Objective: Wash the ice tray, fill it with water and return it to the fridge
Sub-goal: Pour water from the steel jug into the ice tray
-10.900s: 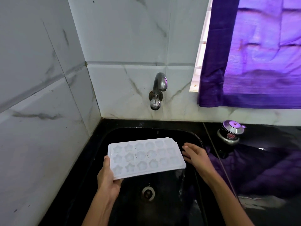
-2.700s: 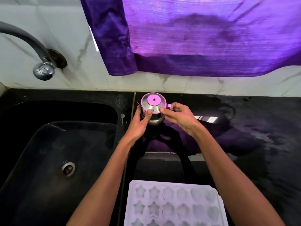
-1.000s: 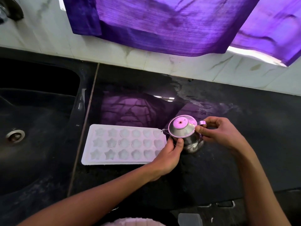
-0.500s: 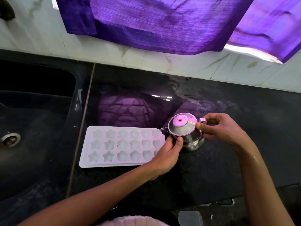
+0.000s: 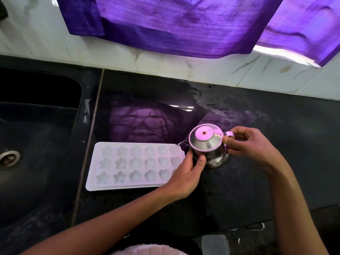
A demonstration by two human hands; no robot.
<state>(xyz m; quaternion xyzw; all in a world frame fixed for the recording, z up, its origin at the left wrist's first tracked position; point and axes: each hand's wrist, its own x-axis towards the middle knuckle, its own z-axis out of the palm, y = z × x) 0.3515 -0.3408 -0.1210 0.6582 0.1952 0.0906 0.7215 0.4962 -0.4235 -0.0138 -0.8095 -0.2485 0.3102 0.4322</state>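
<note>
The right hand (image 5: 246, 146) is pinching the handle of a small steel pot (image 5: 207, 146), its grip clamped there, while the left hand (image 5: 185, 173) is gripping the pot's body from the near side. The white ice tray (image 5: 136, 164) is lying flat on the black counter (image 5: 276, 162) just left of both grips, with the pot's spout tilting over its right end.

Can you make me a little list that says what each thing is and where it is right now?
tray: white ice tray flat on the black counter, star, flower and heart cups
pot: small steel pot with lid, at the tray's right end, spout over the tray's corner
left hand: left hand on the pot's front side
right hand: right hand pinching the pot's handle
sink: black sink left of the tray
curtain: purple curtain above the counter
</note>
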